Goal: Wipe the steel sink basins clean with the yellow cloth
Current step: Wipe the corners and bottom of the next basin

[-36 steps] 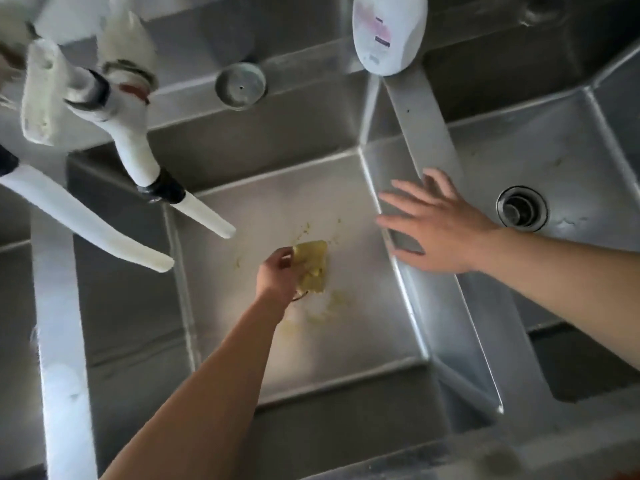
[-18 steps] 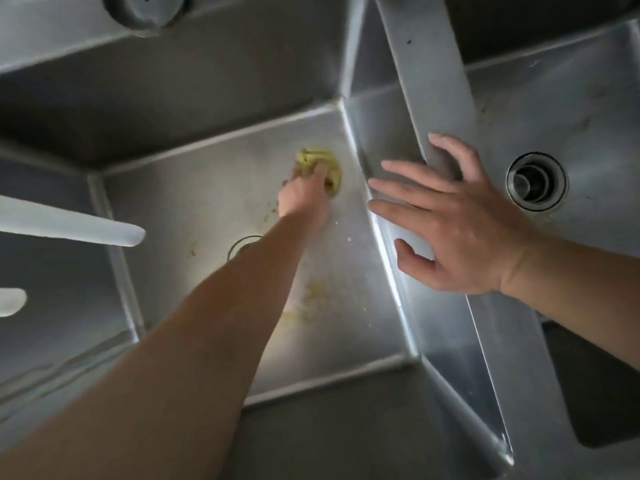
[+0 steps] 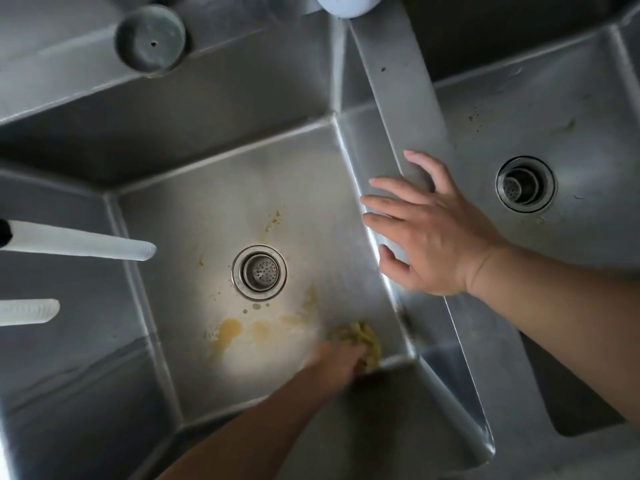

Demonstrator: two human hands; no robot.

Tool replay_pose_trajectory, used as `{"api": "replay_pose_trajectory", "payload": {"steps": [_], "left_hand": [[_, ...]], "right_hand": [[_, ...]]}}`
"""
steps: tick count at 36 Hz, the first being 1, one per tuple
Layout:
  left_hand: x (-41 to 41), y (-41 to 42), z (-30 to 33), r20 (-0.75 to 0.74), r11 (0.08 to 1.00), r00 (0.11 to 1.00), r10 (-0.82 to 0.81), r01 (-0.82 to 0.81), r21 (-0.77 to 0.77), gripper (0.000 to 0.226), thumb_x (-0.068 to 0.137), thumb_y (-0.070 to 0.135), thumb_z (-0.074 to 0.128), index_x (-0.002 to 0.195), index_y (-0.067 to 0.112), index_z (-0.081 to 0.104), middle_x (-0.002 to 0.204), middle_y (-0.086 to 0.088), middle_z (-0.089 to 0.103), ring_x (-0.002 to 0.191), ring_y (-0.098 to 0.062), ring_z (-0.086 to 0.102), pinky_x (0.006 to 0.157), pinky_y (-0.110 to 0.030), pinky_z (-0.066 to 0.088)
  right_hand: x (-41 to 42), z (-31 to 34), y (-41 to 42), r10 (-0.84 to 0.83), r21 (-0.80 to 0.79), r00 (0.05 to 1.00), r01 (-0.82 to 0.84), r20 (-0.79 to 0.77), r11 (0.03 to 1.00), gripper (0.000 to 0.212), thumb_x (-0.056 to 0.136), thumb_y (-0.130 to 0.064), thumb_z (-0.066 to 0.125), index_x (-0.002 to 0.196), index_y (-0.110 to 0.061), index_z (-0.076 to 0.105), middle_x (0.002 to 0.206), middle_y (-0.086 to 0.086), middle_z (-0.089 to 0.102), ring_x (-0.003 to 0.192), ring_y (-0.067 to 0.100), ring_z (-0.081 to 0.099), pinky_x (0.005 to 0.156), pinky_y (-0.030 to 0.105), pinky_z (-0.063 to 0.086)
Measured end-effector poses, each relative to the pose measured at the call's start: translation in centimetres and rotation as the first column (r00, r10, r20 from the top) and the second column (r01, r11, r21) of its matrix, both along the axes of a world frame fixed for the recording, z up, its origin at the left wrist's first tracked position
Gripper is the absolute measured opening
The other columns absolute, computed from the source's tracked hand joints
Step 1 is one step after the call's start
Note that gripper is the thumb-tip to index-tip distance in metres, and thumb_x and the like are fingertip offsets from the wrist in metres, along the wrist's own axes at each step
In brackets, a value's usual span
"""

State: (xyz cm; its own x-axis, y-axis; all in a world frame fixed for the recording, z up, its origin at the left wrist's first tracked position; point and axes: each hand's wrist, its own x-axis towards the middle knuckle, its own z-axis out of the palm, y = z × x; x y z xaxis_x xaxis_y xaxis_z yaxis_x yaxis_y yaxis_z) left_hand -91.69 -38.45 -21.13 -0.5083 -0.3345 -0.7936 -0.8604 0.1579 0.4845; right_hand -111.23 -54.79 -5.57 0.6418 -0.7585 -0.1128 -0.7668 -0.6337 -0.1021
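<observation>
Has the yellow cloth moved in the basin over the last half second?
Yes. The yellow cloth went from the far right corner, beyond the drain, to the near right corner, this side of it.

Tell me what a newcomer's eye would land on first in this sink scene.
First, the yellowish-brown smears on the floor of the left steel sink basin, just below its round perforated metal drain strainer. Next, the crumpled yellow cloth, pressed by the blurred left hand into the basin's near right corner. Then the right hand, spread flat on the steel divider between the two basins.
</observation>
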Motion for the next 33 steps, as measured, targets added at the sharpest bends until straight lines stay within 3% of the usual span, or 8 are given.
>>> {"api": "replay_pose_trajectory", "payload": {"steps": [3, 7, 11, 13, 16, 23, 27, 33], "left_hand": [[-0.2, -0.6, 1.1, -0.066, 0.992, 0.998, 0.013, -0.004, 0.122, 0.020, 0.092, 0.028, 0.055, 0.108, 0.020, 0.062, 0.114, -0.007, 0.067, 0.106, -0.030, 0.063, 0.080, -0.031, 0.048], [0.5, -6.4, 1.3, -0.015, 0.912, 0.922, 0.386, -0.380, 0.154, 0.030, 0.090, 0.026, 0.068, 0.114, 0.008, 0.063, 0.111, -0.010, 0.067, 0.102, -0.025, 0.063, 0.087, -0.035, 0.051], [1.9, -15.4, 1.7, -0.172, 0.663, 0.680, 0.713, -0.733, -0.152, 0.034, 0.080, 0.019, 0.072, 0.112, 0.013, 0.063, 0.111, -0.004, 0.064, 0.101, -0.021, 0.060, 0.076, -0.023, 0.038], [2.1, -20.1, 1.8, -0.298, 0.515, 0.594, 0.748, -0.801, -0.304, 0.035, 0.081, 0.020, 0.071, 0.112, 0.009, 0.056, 0.111, -0.009, 0.060, 0.097, -0.025, 0.055, 0.070, -0.021, 0.028], [1.3, -26.7, 1.1, -0.403, 0.372, 0.535, 0.743, -0.830, -0.417, 0.032, 0.084, 0.017, 0.063, 0.112, 0.007, 0.051, 0.114, -0.015, 0.061, 0.103, -0.033, 0.057, 0.076, -0.029, 0.035], [-3.7, -33.6, -2.2, -0.167, 0.486, 0.643, 0.747, -0.701, -0.523, 0.037, 0.090, 0.013, 0.045, 0.127, 0.012, 0.044, 0.125, -0.014, 0.062, 0.120, -0.036, 0.055, 0.091, -0.040, 0.045], [-5.4, -32.3, -3.2, -0.154, 0.554, 0.725, 0.672, -0.629, -0.546, 0.041, 0.090, 0.006, 0.041, 0.129, 0.019, 0.046, 0.136, -0.010, 0.056, 0.135, -0.032, 0.041, 0.101, -0.044, 0.044], [-3.1, -31.8, -3.7, -0.106, 0.691, 0.907, 0.407, -0.382, -0.613, 0.038, 0.092, 0.010, 0.044, 0.126, 0.025, 0.047, 0.128, -0.010, 0.058, 0.116, -0.035, 0.054, 0.079, -0.042, 0.046]], "right_hand": [[0.1, 0.1, 0.0, 0.007, 0.009, 1.000, -0.007, -0.001, 1.000, 0.042, 0.082, -0.035, 0.047, 0.109, -0.013, 0.069, 0.125, 0.000, 0.065, 0.131, 0.026, 0.050, 0.117, 0.059, 0.016], [0.1, 0.1, -0.1, -0.001, 0.013, 1.000, 0.001, 0.029, 1.000, 0.043, 0.082, -0.034, 0.049, 0.114, -0.012, 0.067, 0.132, 0.004, 0.062, 0.132, 0.026, 0.050, 0.117, 0.059, 0.017], [0.1, -0.2, -0.1, -0.005, -0.008, 0.998, 0.006, 0.061, 1.000, 0.037, 0.081, -0.033, 0.049, 0.102, -0.010, 0.071, 0.123, 0.005, 0.065, 0.127, 0.026, 0.053, 0.116, 0.059, 0.019], [0.0, -0.5, -0.1, -0.003, -0.016, 0.997, 0.004, 0.075, 1.000, 0.037, 0.082, -0.033, 0.049, 0.101, -0.010, 0.071, 0.124, 0.006, 0.065, 0.127, 0.026, 0.054, 0.117, 0.059, 0.019], [-0.2, -0.6, -0.1, -0.003, -0.022, 0.995, 0.005, 0.099, 1.000, 0.035, 0.083, -0.032, 0.049, 0.098, -0.011, 0.072, 0.124, 0.005, 0.065, 0.126, 0.026, 0.055, 0.117, 0.059, 0.019], [-0.3, -1.0, -0.2, 0.008, -0.034, 0.988, -0.003, 0.151, 0.999, 0.033, 0.083, -0.030, 0.051, 0.098, -0.011, 0.072, 0.129, 0.003, 0.065, 0.129, 0.026, 0.054, 0.116, 0.059, 0.020], [-0.4, -1.0, -0.2, 0.020, -0.039, 0.990, -0.014, 0.142, 0.999, 0.033, 0.084, -0.030, 0.050, 0.100, -0.012, 0.072, 0.128, 0.003, 0.065, 0.129, 0.026, 0.055, 0.115, 0.060, 0.021], [-0.1, -0.6, -0.2, 0.017, -0.047, 0.994, -0.012, 0.105, 0.999, 0.031, 0.082, -0.028, 0.053, 0.097, -0.011, 0.073, 0.129, 0.002, 0.065, 0.130, 0.025, 0.054, 0.115, 0.059, 0.022]]}}
